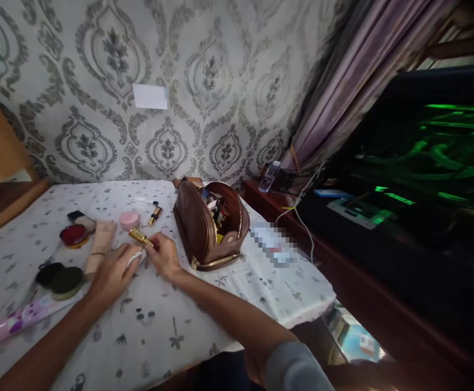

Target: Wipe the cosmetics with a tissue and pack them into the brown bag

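My right hand [164, 255] is closed on a small gold tube [140, 237], held slanted above the white patterned cloth. Close beside it, my left hand [117, 269] has its fingers bent round a small white thing [136, 256], perhaps a wipe or tissue, against the tube's underside. Just right of my hands, a brown cosmetic bag [196, 222] stands unzipped with several small items inside. Behind the hands lie a pink round container [130, 220] and a black and gold tube [155, 216]. A beige squeeze tube [100, 247] lies left of my left hand.
At the left are a red round jar [74, 235], an open dark green compact [66, 281] and a long pink tube [25, 320]. A clear bottle [269, 177] stands on the dark red furniture at the back right, near cables and a green-lit computer case [436, 163].
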Motion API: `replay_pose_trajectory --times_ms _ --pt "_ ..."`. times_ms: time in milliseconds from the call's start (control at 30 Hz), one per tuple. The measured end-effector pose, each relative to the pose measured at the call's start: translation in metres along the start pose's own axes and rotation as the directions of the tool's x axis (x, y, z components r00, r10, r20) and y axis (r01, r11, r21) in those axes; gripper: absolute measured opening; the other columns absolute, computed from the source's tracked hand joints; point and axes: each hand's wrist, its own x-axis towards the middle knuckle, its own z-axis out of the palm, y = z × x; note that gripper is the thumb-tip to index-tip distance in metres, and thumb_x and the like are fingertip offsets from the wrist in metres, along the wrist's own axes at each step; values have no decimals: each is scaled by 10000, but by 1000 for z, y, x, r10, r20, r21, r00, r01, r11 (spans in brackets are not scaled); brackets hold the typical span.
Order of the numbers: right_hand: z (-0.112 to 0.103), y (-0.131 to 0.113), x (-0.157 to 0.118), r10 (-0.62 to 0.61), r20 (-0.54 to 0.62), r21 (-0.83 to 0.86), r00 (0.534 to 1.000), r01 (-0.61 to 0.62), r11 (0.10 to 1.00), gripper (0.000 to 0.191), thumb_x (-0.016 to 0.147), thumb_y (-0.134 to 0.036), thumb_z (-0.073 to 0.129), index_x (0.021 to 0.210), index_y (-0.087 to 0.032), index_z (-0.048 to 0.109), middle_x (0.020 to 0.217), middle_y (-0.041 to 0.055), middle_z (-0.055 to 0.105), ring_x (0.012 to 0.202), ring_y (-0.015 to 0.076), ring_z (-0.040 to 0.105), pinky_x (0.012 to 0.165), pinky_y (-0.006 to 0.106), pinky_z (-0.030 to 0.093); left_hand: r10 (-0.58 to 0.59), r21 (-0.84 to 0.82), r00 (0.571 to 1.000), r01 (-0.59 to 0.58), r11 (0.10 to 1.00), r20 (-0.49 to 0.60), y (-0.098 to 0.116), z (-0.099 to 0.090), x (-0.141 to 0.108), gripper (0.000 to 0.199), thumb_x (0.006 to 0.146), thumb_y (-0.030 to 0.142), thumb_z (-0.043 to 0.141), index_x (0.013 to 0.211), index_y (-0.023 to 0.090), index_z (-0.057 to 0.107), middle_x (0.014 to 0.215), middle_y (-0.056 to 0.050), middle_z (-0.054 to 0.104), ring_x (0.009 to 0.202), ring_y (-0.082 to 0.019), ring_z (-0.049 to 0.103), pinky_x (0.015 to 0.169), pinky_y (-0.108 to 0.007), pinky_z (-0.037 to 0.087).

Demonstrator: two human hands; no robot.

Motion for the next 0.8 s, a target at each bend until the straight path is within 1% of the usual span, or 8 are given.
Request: replay_pose_trajectory --times_ms 100,200,333,433,533,700,800 --pt "1 -1 -3 8 7 42 1000 -8 999 45 819 -158 625 795 -194 612 708 -42 593 641 110 533 605 202 419 -29 -25 994 27 999 -102 5 -5 1 293 1009 390 388 1070 216 616 975 -46 669 932 -226 656 829 -329 500" --pt "0 -4 -7 -18 14 45 1000 17 999 66 796 -133 650 792 -195 630 735 -36 593 658 109 540 617 201 428 -26 -21 991 23 1000 -133 7 -7 3 302 1012 398 393 1086 217 624 1012 -50 673 980 -233 651 871 -337 494" --pt "-11 -7 -19 -73 59 -6 996 74 997 128 758 -88 695 810 -194 645 795 -26 594 710 112 551 685 215 450 1 21 994 2 1000 -109 7 -3 4 313 1020 377 382 1097 206 633 980 -54 664 944 -230 647 831 -335 499" --pt "-22 -7 -28 -88 105 -34 991 92 995 157 752 -73 702 826 -198 641 824 -22 600 739 119 560 698 220 458 35 21 998 -34 999 -49 8 0 3 304 1024 349 384 1113 209 639 988 -52 650 928 -214 647 814 -326 502" --pt "-30 -5 -33 -59 128 -36 990 64 997 189 739 -50 699 841 -197 639 850 -18 602 757 123 573 687 217 459 71 15 997 -70 997 -8 9 2 1 302 1027 334 384 1109 209 646 1024 -61 639 951 -210 649 829 -327 506" --pt "-33 -7 -33 -21 120 -30 993 25 999 196 729 -33 688 809 -202 630 831 -26 599 780 128 583 716 223 456 95 72 995 -94 993 -17 9 1 2 305 1023 359 390 1099 225 653 1027 -62 642 916 -204 668 785 -316 523" --pt "-33 -9 -32 -12 120 -11 993 13 1000 197 722 -28 684 791 -204 626 825 -29 593 774 126 583 723 223 453 79 88 997 -77 993 -22 8 -1 4 308 1018 386 392 1086 238 654 1027 -54 652 916 -204 679 788 -314 534"
